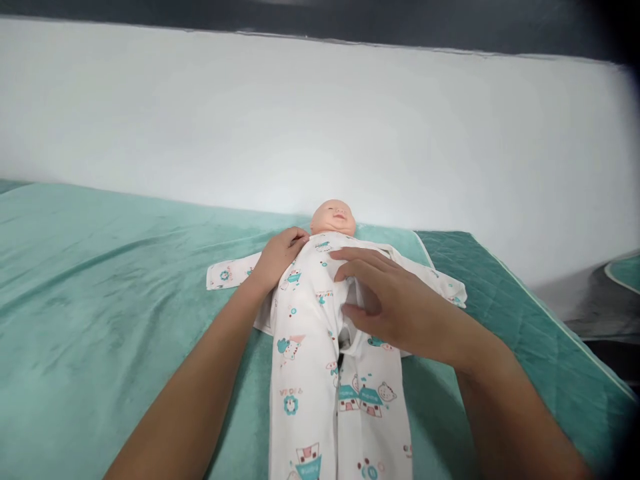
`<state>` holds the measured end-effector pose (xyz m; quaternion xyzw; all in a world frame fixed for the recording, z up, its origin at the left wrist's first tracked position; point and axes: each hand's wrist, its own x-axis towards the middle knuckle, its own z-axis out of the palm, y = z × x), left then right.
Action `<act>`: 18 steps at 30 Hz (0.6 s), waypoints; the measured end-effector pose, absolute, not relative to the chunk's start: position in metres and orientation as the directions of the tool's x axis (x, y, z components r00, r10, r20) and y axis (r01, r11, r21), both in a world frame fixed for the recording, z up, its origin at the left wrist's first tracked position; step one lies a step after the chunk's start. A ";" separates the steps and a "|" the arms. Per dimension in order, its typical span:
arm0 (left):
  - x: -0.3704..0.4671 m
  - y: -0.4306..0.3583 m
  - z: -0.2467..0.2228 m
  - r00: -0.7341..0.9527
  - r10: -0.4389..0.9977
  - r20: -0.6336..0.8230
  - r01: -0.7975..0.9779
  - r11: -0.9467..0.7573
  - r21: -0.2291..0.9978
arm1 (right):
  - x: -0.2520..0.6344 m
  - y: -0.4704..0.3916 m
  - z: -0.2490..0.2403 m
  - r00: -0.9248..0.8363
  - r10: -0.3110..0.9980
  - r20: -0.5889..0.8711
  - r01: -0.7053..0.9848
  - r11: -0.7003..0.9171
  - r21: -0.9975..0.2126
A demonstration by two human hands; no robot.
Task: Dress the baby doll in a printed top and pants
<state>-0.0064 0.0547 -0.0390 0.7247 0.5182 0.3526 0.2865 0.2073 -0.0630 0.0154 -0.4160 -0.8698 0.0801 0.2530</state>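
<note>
A baby doll [333,217] lies on its back, its head toward the wall. White printed baby clothes [305,333] cover its body, with both sleeves spread outward and the trouser legs toward me. My left hand [283,257] rests at the doll's shoulder on the left side, fingertips at the cloth near the neck; whether they grip it is hidden. Over the chest and belly, my right hand [383,293] is held with its fingers curved and apart, nothing visible between them. Beneath it the front of the clothes has a gap near the crotch.
A light green blanket [100,320] spreads under the doll. At the right, a darker green quilted cover [480,287] reaches the bed's edge. Behind the doll's head stands a white wall [300,127] with a dark band on top.
</note>
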 end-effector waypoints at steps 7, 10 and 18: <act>-0.007 0.058 -0.043 0.147 0.967 0.209 0.591 -0.256 0.765 | 0.203 -0.070 0.020 -0.600 0.710 0.368 0.707 0.686 -0.172; -0.007 0.058 -0.043 0.148 0.966 0.211 0.591 -0.258 0.765 | 0.205 -0.070 0.020 -0.591 0.716 0.373 0.723 0.675 -0.150; -0.004 0.058 -0.041 0.088 0.963 0.253 0.638 -0.250 0.728 | 0.185 -0.061 -0.001 -0.542 0.654 0.527 0.664 0.718 -0.209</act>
